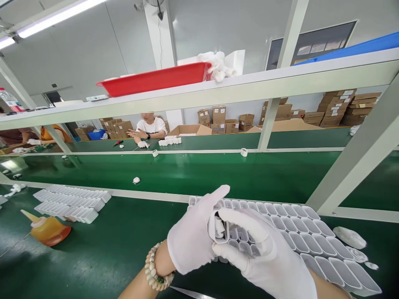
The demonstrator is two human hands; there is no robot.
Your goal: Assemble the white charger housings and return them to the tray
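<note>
In the head view, both my hands wear white gloves and meet at the lower middle. My left hand [191, 238] is wrapped round the far side of a small white plastic casing [220, 228], its thumb sticking up. Fingers of my right hand [268, 249] grip the near edge of the same casing from the right. A crumpled-looking white piece and something dark show in its opening; I cannot make out what they are. Behind and beneath my right hand, several rows of open white casings [314, 243] stand on the green worktop [124, 249].
To the left are more white casings [70, 203] and a squeeze bottle [50, 230] of amber liquid. Plastic-looking pieces [349, 237] lie far right. Beyond runs a green belt [199, 172]; overhead, a shelf bears a red tray [156, 80]. A co-worker [151, 128] sits opposite.
</note>
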